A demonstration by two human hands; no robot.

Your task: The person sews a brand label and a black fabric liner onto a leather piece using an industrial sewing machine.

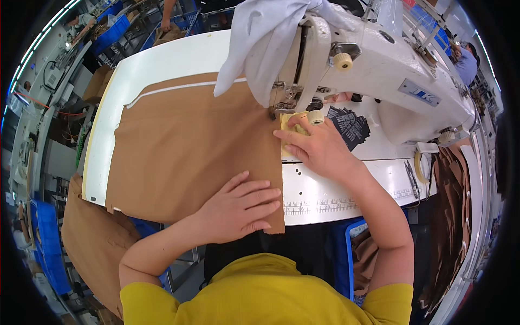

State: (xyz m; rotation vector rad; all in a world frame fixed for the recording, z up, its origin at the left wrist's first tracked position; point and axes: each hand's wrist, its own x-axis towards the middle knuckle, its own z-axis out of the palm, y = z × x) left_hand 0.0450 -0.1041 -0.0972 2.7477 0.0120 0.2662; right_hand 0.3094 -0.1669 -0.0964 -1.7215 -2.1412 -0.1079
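Note:
A brown fabric panel (179, 146) lies spread over the white sewing table, with a white strip along its far edge. My left hand (241, 208) rests flat on the panel's near right part, its fingers stretched out and slightly apart. Close to the needle area of the white sewing machine (379, 65), my right hand (317, 143) lies at the panel's right edge. Its fingers are extended, the index fingertip touching the fabric, and part of them sits over a yellow piece (292, 143) beside the presser foot (283, 105). The panel's right edge runs under the machine head.
A pale cloth (262, 43) drapes over the machine head. Dark labels (349, 127) lie fanned right of my right hand. Scissors (412, 179) and a tape roll (422, 165) are at the table's right end. Brown fabric pieces (452, 211) hang at right; blue bins stand around.

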